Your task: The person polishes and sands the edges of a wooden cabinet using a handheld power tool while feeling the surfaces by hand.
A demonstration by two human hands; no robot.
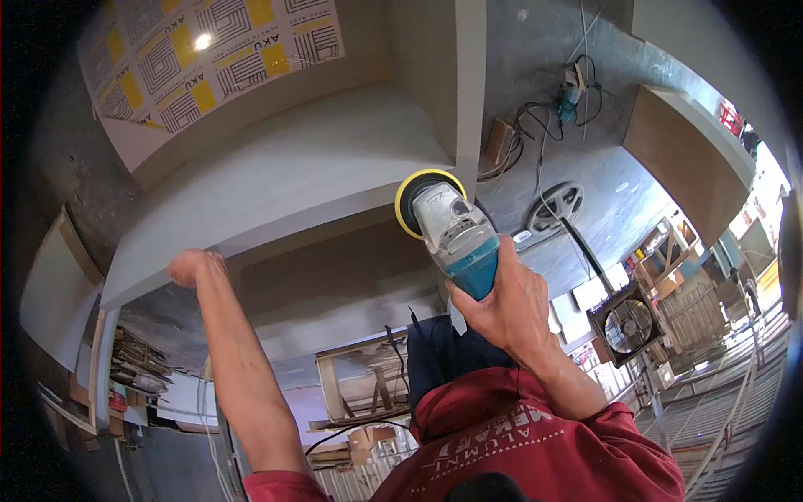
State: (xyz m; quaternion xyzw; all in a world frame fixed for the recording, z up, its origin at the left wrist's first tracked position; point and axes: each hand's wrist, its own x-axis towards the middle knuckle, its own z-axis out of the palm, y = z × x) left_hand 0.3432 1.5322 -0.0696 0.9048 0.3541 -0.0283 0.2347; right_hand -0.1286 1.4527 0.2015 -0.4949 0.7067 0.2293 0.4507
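My right hand [510,305] is wrapped round the teal and grey body of a power sander [464,238]. Its round pad [410,201] with a yellow rim is at the front edge of a pale grey cabinet panel [293,163], near an upright divider [470,84]; whether it touches is unclear. At the panel's left part, my left hand [196,266] rests on the front edge, wrist bent, its fingers mostly hidden from view.
A patterned sheet [217,58] lies at the upper left. On the floor at right are a second power tool [570,99] with cables, a wheel-shaped disc [556,209], a curved brown panel [686,159] and a square fan [627,325].
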